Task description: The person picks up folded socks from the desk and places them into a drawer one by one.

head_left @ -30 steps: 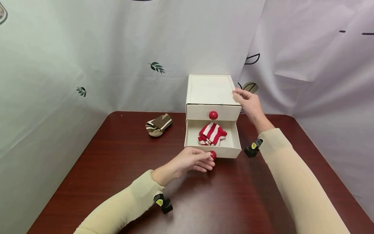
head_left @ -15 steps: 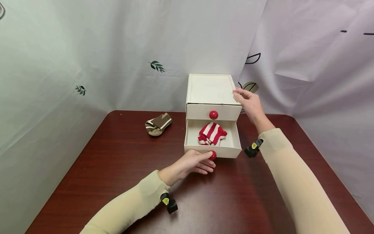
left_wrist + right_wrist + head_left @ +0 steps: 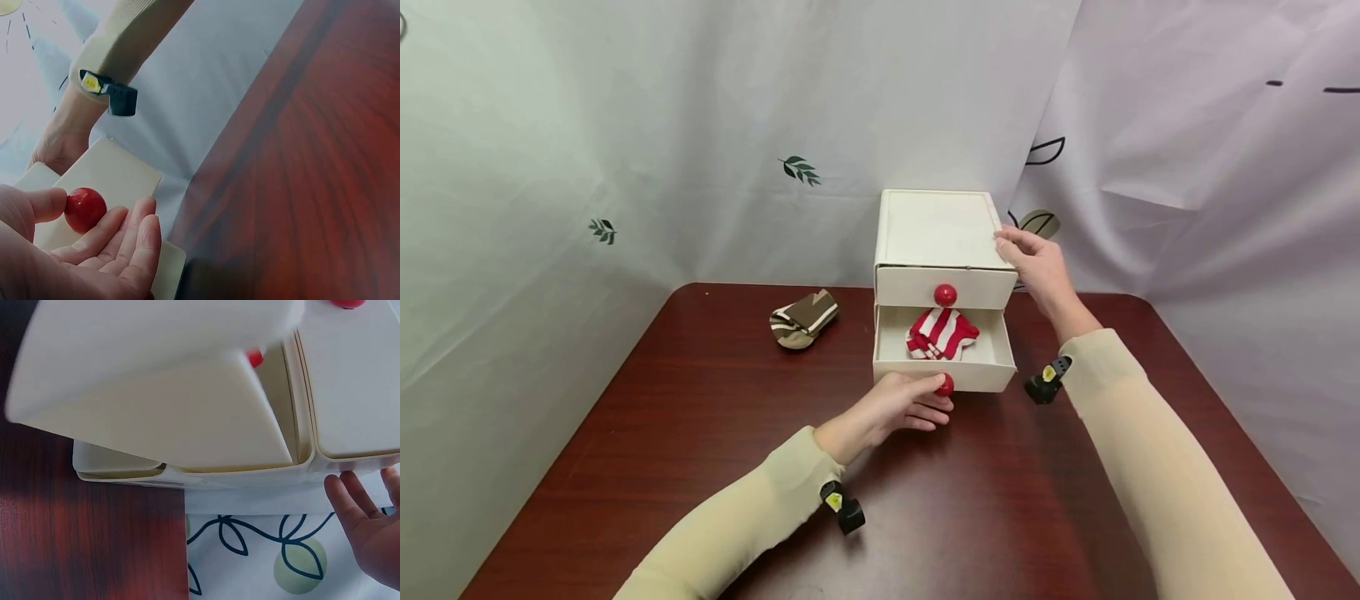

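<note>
A small white drawer cabinet [image 3: 936, 227] stands at the back of the table, with red ball knobs on its fronts. Its middle drawer [image 3: 981, 377] is pulled partly out and holds a folded red-and-white striped sock [image 3: 953, 335]. My left hand [image 3: 895, 407] pinches that drawer's red knob [image 3: 85, 210] between thumb and index finger, the other fingers stretched out below it. With its fingertips, my right hand [image 3: 1041, 265] touches the cabinet's right side near the top edge; in the right wrist view its fingers [image 3: 344, 497] are nearly straight.
A folded brown, tan and white striped sock [image 3: 805, 318] lies on the dark red table [image 3: 700, 433], left of the cabinet. The closed upper drawer [image 3: 906, 287] sits above the pulled-out one, and a closed lower drawer [image 3: 115, 457] shows beneath it. Pale curtains [image 3: 737, 125] hang behind.
The middle drawer has slid a little way inward with the striped sock in it, my left hand moving along at its knob. My right hand stays at the cabinet's side.
</note>
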A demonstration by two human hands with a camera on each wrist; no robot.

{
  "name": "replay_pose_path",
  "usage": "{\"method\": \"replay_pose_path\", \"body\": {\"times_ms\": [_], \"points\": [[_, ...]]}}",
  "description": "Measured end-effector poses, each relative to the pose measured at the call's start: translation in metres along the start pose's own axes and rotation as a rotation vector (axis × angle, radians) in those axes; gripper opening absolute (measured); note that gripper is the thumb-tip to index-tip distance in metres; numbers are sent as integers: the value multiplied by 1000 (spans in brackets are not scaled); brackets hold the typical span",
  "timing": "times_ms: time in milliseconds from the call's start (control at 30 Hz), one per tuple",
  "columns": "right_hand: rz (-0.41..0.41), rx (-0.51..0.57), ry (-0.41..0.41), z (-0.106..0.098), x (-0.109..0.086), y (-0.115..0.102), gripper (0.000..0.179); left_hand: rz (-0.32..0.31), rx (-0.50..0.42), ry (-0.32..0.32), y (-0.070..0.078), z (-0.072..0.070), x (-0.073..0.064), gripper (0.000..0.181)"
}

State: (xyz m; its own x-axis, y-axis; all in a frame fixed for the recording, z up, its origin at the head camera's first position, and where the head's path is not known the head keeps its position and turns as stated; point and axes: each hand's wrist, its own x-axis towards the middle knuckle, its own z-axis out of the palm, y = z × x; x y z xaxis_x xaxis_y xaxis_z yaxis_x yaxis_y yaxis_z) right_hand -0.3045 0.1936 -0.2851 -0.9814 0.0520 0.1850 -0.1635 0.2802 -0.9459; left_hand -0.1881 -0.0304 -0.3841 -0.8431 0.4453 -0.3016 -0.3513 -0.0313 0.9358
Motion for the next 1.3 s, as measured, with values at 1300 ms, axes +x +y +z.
{"method": "replay_pose_path", "body": {"times_ms": [1300], "points": [[-21, 13, -15, -1, -1, 0, 41, 30, -113, 130, 29, -24, 63, 37]]}}
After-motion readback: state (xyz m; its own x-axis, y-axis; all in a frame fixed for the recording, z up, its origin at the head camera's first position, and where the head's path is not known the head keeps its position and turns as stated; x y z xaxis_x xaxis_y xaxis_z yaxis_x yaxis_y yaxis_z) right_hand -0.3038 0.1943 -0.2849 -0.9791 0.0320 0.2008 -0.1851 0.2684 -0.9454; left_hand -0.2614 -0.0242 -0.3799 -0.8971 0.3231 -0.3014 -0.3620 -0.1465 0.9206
